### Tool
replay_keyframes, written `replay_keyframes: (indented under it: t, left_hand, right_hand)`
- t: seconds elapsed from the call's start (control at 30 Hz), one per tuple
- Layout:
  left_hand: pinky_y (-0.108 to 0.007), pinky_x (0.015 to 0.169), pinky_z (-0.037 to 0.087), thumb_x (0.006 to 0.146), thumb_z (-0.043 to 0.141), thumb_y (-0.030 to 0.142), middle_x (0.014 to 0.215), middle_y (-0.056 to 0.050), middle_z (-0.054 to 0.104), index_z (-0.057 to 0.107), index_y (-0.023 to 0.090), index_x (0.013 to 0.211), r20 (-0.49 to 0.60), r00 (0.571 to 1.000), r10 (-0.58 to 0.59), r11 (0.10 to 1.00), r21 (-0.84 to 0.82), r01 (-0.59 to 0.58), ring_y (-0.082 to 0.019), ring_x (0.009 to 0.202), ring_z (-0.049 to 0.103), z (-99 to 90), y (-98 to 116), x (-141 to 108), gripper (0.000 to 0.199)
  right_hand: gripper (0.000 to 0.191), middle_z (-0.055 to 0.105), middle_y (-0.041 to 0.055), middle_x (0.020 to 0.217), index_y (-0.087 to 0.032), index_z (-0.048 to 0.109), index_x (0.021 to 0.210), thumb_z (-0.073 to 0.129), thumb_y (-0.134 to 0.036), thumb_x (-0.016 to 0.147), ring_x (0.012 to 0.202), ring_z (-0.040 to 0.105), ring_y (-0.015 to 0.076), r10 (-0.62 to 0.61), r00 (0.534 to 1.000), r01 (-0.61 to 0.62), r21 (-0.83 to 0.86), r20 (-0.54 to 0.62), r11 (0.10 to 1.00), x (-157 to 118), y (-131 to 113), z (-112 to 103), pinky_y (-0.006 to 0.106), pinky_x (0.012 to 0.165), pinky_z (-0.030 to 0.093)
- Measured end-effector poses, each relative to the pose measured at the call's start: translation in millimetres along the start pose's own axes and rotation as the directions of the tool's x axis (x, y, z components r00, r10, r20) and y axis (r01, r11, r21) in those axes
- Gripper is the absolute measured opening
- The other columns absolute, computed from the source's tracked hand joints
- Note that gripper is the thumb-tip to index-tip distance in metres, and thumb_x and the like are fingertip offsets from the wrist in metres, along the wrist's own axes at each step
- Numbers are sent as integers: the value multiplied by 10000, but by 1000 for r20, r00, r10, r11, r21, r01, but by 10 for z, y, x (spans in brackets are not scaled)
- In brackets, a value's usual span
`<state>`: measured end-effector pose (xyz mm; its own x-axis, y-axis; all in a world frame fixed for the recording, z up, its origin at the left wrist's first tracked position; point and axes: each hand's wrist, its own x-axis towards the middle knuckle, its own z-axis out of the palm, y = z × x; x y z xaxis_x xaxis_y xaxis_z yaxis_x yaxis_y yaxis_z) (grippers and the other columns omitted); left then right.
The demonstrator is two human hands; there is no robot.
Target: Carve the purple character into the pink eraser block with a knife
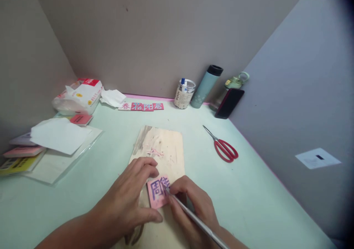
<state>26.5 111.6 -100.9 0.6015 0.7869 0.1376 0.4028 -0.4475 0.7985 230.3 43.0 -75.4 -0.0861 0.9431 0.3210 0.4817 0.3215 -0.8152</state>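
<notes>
A small pink square block (158, 201) with purple characters lies on a pale wooden board (171, 142). My left hand (129, 192) arches around its left side, with fingers spread by the top edge and thumb just below the bottom edge. Whether the hand presses on the block is hard to see. In a pen grip, my right hand (193, 204) is closed on a slim silver craft knife (193, 216), its tip at the characters on the block's right half. Pink shavings (155, 152) are scattered on the board beyond the left hand.
Red-handled scissors (225, 149) lie right of the board. Farther back stand a pen jar (184, 97), a blue-green flask (206, 88) and a leaning phone (230, 103). Several character blocks (142, 106) form a row. Papers (59, 134) and a tissue pack (80, 96) lie left.
</notes>
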Motion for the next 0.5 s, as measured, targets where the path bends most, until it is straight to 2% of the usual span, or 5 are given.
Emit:
replay_keyframes:
  t: [0.17,0.33,0.5]
  left_hand:
    - [-417,953,424,652,740,114,1252,-36,540,534,255,1038,7,1000,13,1000,21,-13,-283,1142,527,3,19,1,460]
    - [-426,933,424,667,738,142,1222,-34,547,523,254,1025,-5,1000,12,999,30,-12,-280,1104,532,6,45,1,432]
    - [-420,948,419,664,768,142,1234,-35,551,528,252,1026,-9,1000,20,1000,24,-20,-279,1125,530,16,30,-6,449]
  right_hand:
    - [101,616,-8,738,-217,608,875,603,-235,974,601,552,132,54,998,-53,-10,28,999,12,9,-27,248,558,414]
    - [112,562,-34,711,-222,527,872,521,-166,969,553,503,107,-29,998,33,-78,48,996,8,2,-5,226,527,396]
    - [123,519,-52,713,-235,478,892,518,-141,961,530,457,91,-62,997,66,-98,49,993,-15,24,28,217,509,365]
